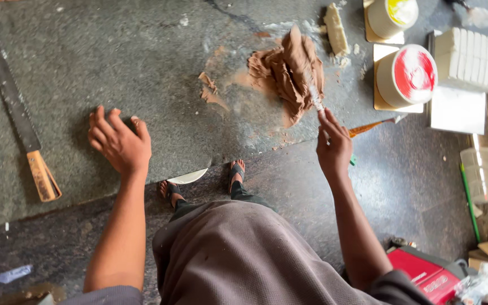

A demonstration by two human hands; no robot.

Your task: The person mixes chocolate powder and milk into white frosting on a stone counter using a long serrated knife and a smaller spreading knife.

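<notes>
Stone desk [114, 62], dark grey and speckled, seen from above w/ the person standing at its near edge, sandalled feet on the dark floor below. Right hand [333, 144] is closed round the handle of a palette knife [313, 93], fingers curled tight on it, blade reaching up and away into a heap of brown cream [286, 70] that sits on the desk approx. mid-right; the blade tip touches the heap's right side, though how deep it goes can't be told. Brown smears and crumbs lie on the stone just left of the heap. Left hand [120, 141] holds nothing: fingers bent and slightly spread, fingertips and palm resting on the desk near its front edge, well apart from the cream. Far left on the desk lies a long knife [15, 110] w/ a wooden handle, blade pointing away, handle toward the person. Behind the heap, near the desk's far edge, sits a pale block of cake [336, 28]. To the right of the heap are two round white cakes on square boards: one w/ a red top [408, 76], nearer, and one w/ a yellow top [393, 16], farther back. Right of those, a white ridged box [470, 59] sits on a white sheet. An orange-handled tool [371, 127] lies at the desk's front edge just right of the right hand. Bottom right on the floor, a red case [425, 274].
</notes>
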